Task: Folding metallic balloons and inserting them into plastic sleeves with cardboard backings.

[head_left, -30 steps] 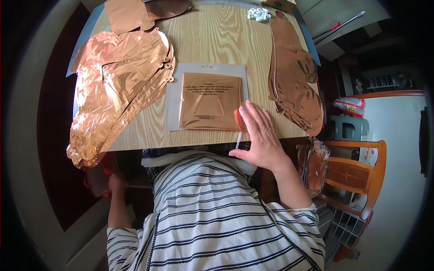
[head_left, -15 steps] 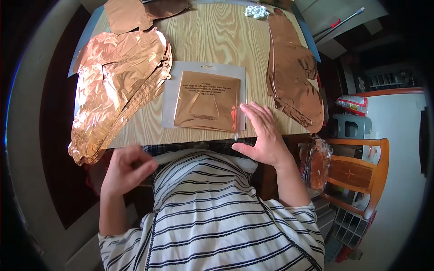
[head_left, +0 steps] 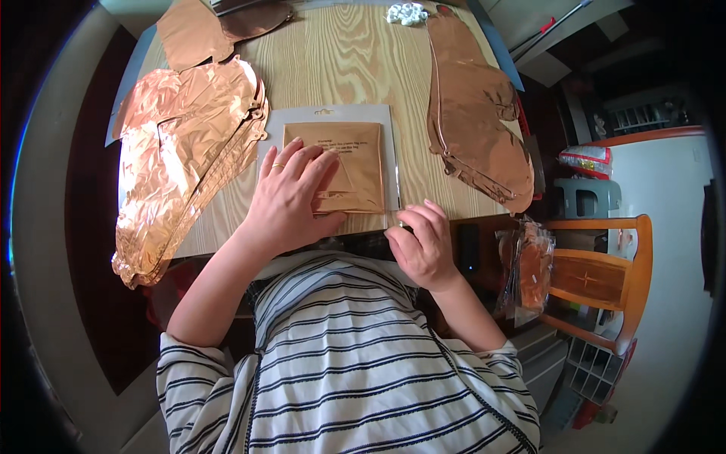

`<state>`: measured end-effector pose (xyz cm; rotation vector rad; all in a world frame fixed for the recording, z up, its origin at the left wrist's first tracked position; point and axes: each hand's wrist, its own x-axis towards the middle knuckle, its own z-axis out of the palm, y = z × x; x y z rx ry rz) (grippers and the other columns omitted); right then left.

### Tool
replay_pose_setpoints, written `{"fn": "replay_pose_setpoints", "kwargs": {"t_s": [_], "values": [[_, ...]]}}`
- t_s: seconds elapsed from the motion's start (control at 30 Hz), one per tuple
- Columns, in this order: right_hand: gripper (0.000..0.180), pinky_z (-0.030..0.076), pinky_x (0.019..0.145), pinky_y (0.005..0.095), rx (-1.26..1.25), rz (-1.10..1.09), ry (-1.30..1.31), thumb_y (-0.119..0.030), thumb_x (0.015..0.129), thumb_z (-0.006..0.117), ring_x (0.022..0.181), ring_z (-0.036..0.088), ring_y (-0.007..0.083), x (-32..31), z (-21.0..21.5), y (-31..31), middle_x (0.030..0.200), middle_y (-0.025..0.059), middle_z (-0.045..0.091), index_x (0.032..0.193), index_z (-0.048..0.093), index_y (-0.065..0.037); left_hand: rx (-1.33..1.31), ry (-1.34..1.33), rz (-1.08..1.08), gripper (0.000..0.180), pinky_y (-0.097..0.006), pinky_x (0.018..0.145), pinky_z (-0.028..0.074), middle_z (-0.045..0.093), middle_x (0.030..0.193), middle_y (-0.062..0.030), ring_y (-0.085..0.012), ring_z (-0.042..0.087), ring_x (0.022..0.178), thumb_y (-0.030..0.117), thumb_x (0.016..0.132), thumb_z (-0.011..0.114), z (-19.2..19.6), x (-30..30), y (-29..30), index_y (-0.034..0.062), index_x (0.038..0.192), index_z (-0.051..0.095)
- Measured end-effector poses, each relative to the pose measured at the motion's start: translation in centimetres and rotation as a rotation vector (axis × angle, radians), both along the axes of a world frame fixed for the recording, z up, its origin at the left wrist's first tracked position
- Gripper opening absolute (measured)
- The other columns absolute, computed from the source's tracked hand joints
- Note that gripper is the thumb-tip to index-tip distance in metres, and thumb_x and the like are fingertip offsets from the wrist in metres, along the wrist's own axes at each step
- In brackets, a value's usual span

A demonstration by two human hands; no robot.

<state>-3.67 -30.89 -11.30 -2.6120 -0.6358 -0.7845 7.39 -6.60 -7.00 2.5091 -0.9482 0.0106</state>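
A clear plastic bag [head_left: 274, 125] with a hang hole in its top edge lies at the table's near edge. Inside is a folded, copper-coloured foil balloon [head_left: 363, 174], seen through printed film. My left hand [head_left: 287, 198] rests across the left part of the packet, fingers stretched out, with a ring on one finger. Just off the bag's near right corner, my right hand [head_left: 425, 246] has its fingers curled and its thumb against the index finger. A thin clear sliver of plastic shows between that corner and the fingertips; exactly what is pinched is partly hidden.
Crumpled copper foil balloons [head_left: 185, 151] lie at the left, overhanging the near edge. More flat ones [head_left: 473, 113] lie at the right, and brown foil [head_left: 189, 34] at the far left. A small white bundle [head_left: 407, 13] sits at the back. A wooden chair [head_left: 594, 276] stands right, beside bagged packets [head_left: 529, 265].
My left hand has moved up from beside the table's edge onto the packet. My right hand has drawn nearer to me, and its spread fingers have closed by the bag's corner.
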Motion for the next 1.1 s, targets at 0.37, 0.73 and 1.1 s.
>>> {"fn": "replay_pose_setpoints", "kwargs": {"t_s": [0.37,0.73,1.1], "values": [[0.009,0.047,0.097,0.0452,0.016,0.042,0.017,-0.008,0.081,0.068,0.102,0.059,0.0270,0.3,0.2,-0.4,0.104,0.0087,0.061,0.090,0.065,-0.007,-0.118,-0.087,-0.139,0.075,-0.058,0.119,0.021,0.048,0.142,-0.0153,-0.0390,0.036,0.141,0.035,0.070,0.080,-0.4,-1.4,-2.8,0.0104,0.136,0.054],[0.011,0.048,0.094,0.0450,0.025,0.037,-0.014,-0.010,0.081,0.069,0.100,0.059,0.0271,0.5,0.1,-0.6,0.104,0.0089,0.061,0.091,0.066,-0.004,-0.151,-0.030,-0.157,0.072,-0.059,0.117,0.025,0.052,0.139,-0.0130,-0.0386,0.042,0.137,0.027,0.071,0.077,-1.4,-1.3,-6.3,0.0109,0.137,0.053],[0.011,0.048,0.095,0.0455,0.021,0.045,-0.003,-0.011,0.083,0.068,0.098,0.058,0.0263,-0.2,-0.2,-0.7,0.101,0.0080,0.061,0.093,0.066,-0.006,-0.115,-0.092,-0.134,0.069,-0.060,0.117,0.024,0.053,0.136,-0.0124,-0.0384,0.041,0.138,0.026,0.068,0.078,-1.8,-1.4,-6.9,0.0115,0.132,0.057]]}}
